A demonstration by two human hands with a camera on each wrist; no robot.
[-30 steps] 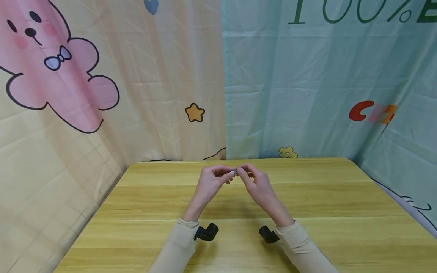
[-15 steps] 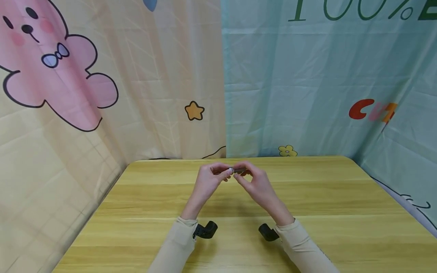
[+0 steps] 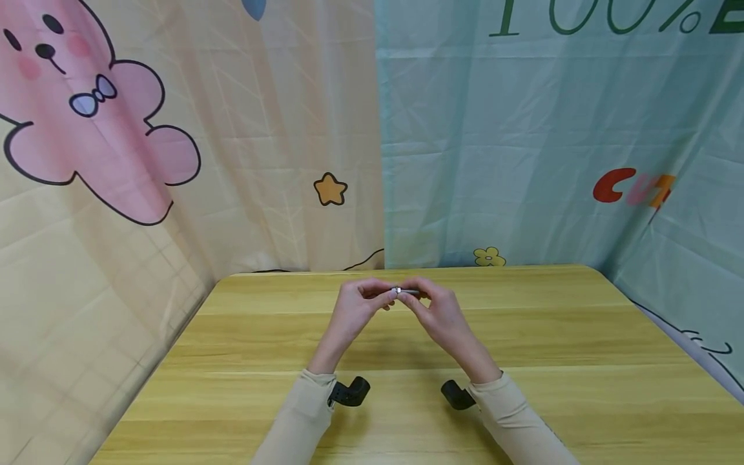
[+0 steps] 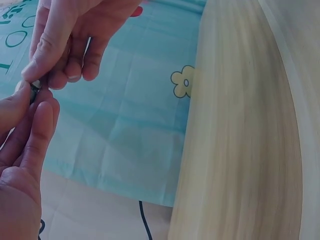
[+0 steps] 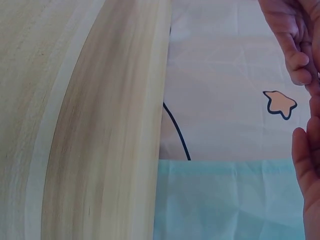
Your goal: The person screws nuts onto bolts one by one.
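In the head view, a small silver metal piece (image 3: 398, 290) with a thin grey rod-like part spans the gap between both hands, held above the far part of the table. My left hand (image 3: 356, 312) pinches its left end between thumb and index finger. The right hand (image 3: 437, 314) grips the rod-like part from the other side, thumb in front. Only a dark and pale bit of the metal piece (image 4: 35, 91) shows between the fingertips in the left wrist view. Fingers hide it in the right wrist view.
The wooden table (image 3: 279, 361) reaches back to a printed curtain (image 3: 279, 161), cream on the left and blue-green on the right. Each wrist carries a black camera mount, the left mount (image 3: 351, 392) and the right mount (image 3: 457, 395), low over the tabletop.
The right thumb came away from the metal piece half a second ago and now presses against it again. More of the rod-like part shows than a second ago. The left hand keeps its pinch.
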